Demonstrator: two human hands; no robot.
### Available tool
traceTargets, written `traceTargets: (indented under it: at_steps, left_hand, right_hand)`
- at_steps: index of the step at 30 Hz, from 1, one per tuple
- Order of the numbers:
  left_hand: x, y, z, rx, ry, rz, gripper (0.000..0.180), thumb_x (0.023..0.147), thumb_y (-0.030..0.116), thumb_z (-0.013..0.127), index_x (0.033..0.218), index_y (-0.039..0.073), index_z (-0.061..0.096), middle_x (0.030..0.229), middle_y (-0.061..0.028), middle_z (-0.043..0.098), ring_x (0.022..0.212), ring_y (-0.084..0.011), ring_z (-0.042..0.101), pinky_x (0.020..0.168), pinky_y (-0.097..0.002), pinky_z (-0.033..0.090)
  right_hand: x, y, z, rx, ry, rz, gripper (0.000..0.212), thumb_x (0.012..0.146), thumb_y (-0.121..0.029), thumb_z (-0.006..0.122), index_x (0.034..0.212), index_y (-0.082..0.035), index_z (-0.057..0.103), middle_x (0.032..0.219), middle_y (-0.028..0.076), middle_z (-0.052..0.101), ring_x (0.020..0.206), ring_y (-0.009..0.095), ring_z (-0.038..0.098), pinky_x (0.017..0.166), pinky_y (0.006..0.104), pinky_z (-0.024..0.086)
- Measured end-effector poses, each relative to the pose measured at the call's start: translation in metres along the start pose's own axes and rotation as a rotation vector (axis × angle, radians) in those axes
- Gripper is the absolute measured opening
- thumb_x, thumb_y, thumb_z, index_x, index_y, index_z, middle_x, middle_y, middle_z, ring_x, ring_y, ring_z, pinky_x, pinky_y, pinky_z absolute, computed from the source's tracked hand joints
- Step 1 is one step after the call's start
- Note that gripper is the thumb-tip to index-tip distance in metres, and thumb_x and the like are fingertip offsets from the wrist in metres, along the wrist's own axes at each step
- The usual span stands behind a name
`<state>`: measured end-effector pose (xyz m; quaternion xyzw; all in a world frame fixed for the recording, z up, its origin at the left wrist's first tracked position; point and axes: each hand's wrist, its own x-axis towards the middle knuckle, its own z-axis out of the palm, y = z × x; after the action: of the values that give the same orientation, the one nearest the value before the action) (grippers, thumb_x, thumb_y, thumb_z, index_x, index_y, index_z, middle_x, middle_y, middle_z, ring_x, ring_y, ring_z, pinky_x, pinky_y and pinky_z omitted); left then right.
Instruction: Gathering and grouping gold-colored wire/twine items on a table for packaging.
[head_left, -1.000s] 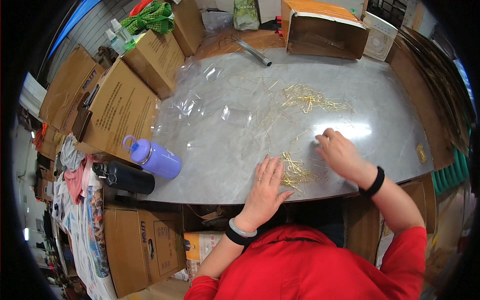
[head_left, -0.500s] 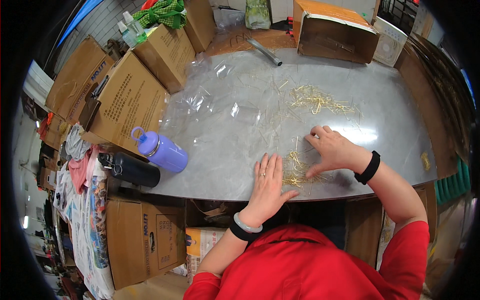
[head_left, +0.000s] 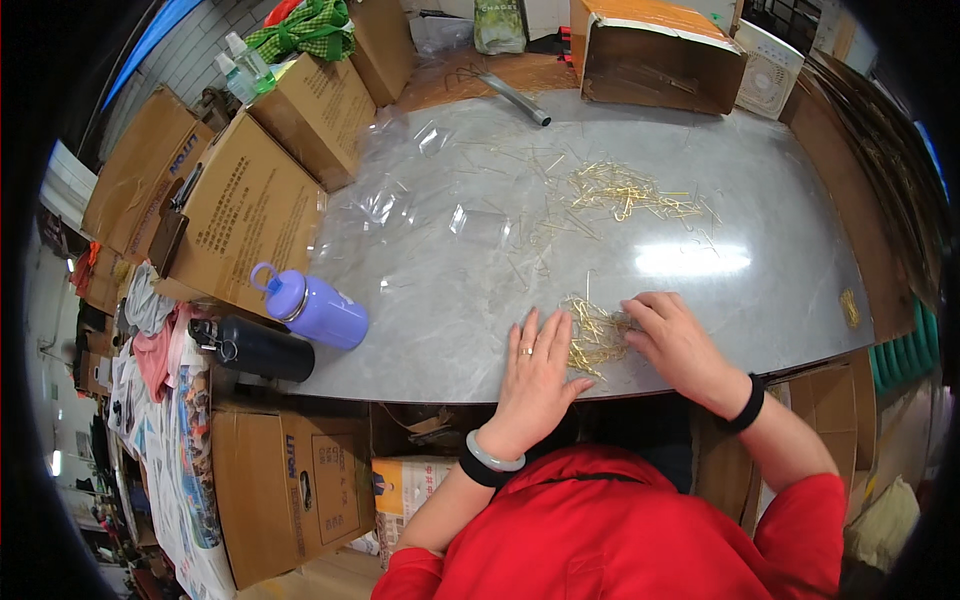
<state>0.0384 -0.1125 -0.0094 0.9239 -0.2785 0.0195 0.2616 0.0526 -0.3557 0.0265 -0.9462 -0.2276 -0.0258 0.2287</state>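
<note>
the bare right hand (head_left: 678, 340) is bent half closed, fingertips at the right side of a loose heap of thin gold metal hooks (head_left: 597, 345); whether it pinches a wire, i cannot tell; the bare left hand (head_left: 537, 362) lies flat and open, palm down, with no wire seen in its hold, its index finger and thumb bordering the heap's left side.

the heap thus sits between the two hands, close to both, left of the right fingertips; it is longer away from the body than across, though single wires cross at many angles, one poking out toward the far edge; the right wrist angles in from the lower right, the left forearm from the lower left; beyond, on the grey marbled tabletop (head_left: 440, 320), a wider scatter of gold wire hooks (head_left: 625, 190) lies well apart from both hands.
</note>
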Motion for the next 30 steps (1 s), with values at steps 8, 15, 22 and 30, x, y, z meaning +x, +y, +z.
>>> traceTargets:
  at_steps: [8, 15, 22, 30]
  left_hand:
    - [0.007, 0.016, 0.023, -0.421, 0.150, -0.051, 0.067, 0.104, 0.024, 0.051, 0.155, -0.008, 0.023, 0.160, -0.0258, 0.027, 0.151, -0.0428, 0.019, 0.123, -0.0533, 0.013]
    - [-0.013, -0.003, 0.002, -0.657, 0.139, -0.063, 0.079, 0.095, 0.015, 0.065, 0.157, -0.006, 0.020, 0.164, -0.0230, 0.021, 0.155, -0.0363, 0.015, 0.125, -0.0429, 0.015]
    - [-0.010, -0.015, -0.031, 0.016, -0.114, -0.042, 0.093, 0.084, 0.025, 0.078, 0.154, -0.007, 0.026, 0.158, -0.0274, 0.028, 0.151, -0.0465, 0.017, 0.122, -0.0525, 0.021]
    - [0.040, -0.027, -0.038, -0.085, -0.411, 0.184, 0.087, 0.085, 0.016, 0.075, 0.157, 0.003, 0.027, 0.162, -0.0193, 0.028, 0.152, -0.0417, 0.019, 0.124, -0.0530, 0.017]
  right_hand:
    - [-0.022, -0.031, 0.039, -0.076, 0.107, 0.083, 0.113, 0.070, -0.058, 0.083, 0.148, 0.009, 0.034, 0.153, 0.029, 0.037, 0.146, 0.047, 0.030, 0.121, 0.0557, 0.024]
    - [-0.009, -0.027, 0.046, -0.037, 0.159, 0.017, 0.075, 0.086, -0.031, 0.075, 0.143, 0.005, 0.043, 0.149, 0.024, 0.044, 0.143, 0.043, 0.037, 0.119, 0.0532, 0.028]
    - [-0.007, -0.015, 0.035, 0.038, 0.094, -0.178, 0.046, 0.089, -0.008, 0.066, 0.134, -0.002, 0.055, 0.140, 0.014, 0.056, 0.135, 0.035, 0.049, 0.116, 0.0492, 0.036]
    - [-0.010, -0.009, 0.041, 0.102, 0.139, -0.236, 0.040, 0.090, -0.006, 0.062, 0.129, -0.004, 0.059, 0.136, 0.013, 0.059, 0.133, 0.034, 0.051, 0.115, 0.0475, 0.039]
